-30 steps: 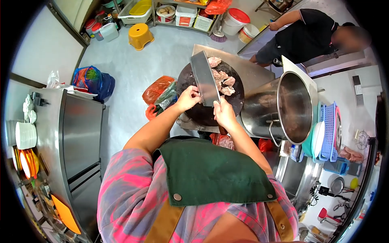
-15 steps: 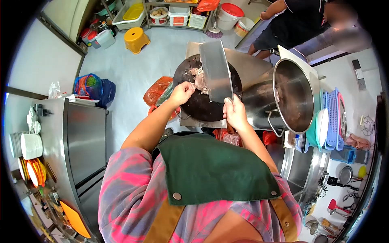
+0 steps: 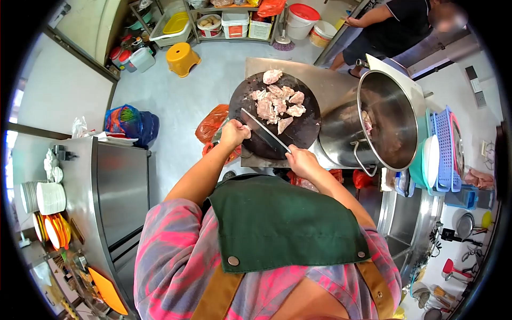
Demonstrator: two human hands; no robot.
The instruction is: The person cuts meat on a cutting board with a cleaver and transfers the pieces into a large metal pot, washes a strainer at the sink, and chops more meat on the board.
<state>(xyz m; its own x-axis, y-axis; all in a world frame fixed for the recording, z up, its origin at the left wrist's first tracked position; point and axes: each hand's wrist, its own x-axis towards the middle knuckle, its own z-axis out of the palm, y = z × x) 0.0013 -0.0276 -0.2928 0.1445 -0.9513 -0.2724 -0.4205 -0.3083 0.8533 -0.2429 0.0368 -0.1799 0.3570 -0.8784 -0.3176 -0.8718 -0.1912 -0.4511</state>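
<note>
Pieces of pale pink meat (image 3: 277, 101) lie clustered on the far half of a round, dark chopping block (image 3: 308, 128). My right hand (image 3: 303, 161) grips a cleaver (image 3: 266, 132) by its handle; its blade is low over the near part of the block, seen almost edge-on. Beside the blade's far end, at the block's left edge, is my left hand (image 3: 233, 133). Its fingers are curled closed, and what they hold, if anything, I cannot make out.
A large steel pot (image 3: 341, 133) with some meat inside stands right of the block, on a steel table (image 3: 256, 65). An orange plastic bag (image 3: 212, 124) is left of the block. A yellow stool (image 3: 182, 58) stands on the floor. Another person (image 3: 392, 32) is at the upper right.
The cleaver has come down from upright over the meat to low and edge-on nearer me, uncovering the pieces. My left hand has moved back from the meat to the block's near-left edge.
</note>
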